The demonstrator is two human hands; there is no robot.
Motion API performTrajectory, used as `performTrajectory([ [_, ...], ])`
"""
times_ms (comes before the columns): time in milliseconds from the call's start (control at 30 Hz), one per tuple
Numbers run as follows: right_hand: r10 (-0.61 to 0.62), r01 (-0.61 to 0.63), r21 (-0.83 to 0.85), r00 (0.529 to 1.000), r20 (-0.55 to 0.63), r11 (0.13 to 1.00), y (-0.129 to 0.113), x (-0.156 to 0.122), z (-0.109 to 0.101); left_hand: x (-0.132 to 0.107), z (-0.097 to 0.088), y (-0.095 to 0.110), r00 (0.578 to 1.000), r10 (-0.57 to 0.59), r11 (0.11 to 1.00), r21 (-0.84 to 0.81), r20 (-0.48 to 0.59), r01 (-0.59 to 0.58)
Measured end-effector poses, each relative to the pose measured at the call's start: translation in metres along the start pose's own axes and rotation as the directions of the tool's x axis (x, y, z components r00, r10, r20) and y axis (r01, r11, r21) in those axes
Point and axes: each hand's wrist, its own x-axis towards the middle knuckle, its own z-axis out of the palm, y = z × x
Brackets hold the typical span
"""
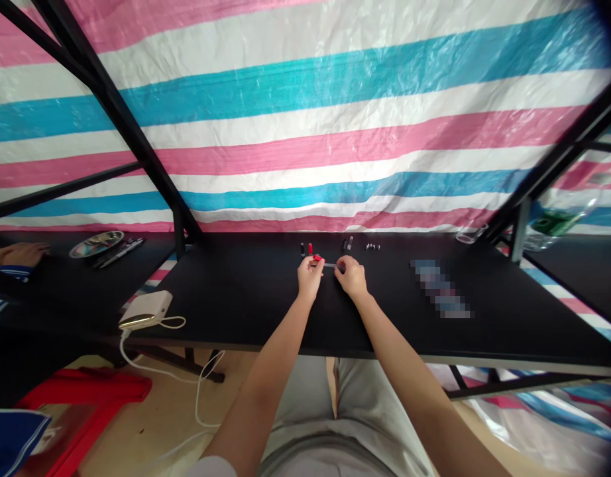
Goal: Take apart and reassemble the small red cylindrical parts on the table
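Note:
Just above the middle of the black table, my left hand (310,278) is closed in a pinch on the red end of a slim pen with a pale, see-through barrel (329,265). The fingers of my right hand (352,275) close around the other end of this barrel, hiding its tip. Beyond my left hand a small black pen cap (302,250) and a red pen cap (310,248) stand upright. A short dark piece (344,244) and a clear piece (350,242) are behind my right hand. Several small silvery parts (372,247) lie in a row to their right.
A white power bank-like box (147,308) with a cable sits at the table's left edge. A blurred-out strip (441,289) lies right; a clear cup (471,232) lies far right. Another person's hands (24,254) rest on the left table near a plate (97,244) and pens (119,252).

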Motion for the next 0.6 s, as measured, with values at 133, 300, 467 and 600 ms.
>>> performTrajectory([
  [133, 0.075, -0.077, -0.014, 0.991, -0.115, 0.997, 0.0041, 0.0015, -0.0009, 0.0027, -0.0015, -0.0023, 0.999, 0.002, 1.0, -0.013, -0.037, -0.003],
  [300, 0.129, -0.116, 0.091, 0.98, -0.154, 0.989, 0.0087, 0.004, -0.0009, 0.0044, -0.0019, -0.0075, 1.0, 0.025, 1.0, 0.011, 0.004, -0.025],
  [467, 0.134, -0.118, 0.11, 0.98, -0.149, 0.987, 0.0099, 0.0051, 0.0007, 0.0044, -0.002, -0.0074, 0.999, 0.04, 0.997, 0.059, 0.022, -0.041],
  [600, 0.14, -0.125, 0.107, 0.979, -0.151, 0.986, 0.0088, 0.007, 0.0014, 0.0055, -0.0015, -0.007, 0.999, 0.041, 0.998, 0.051, 0.025, -0.043],
])
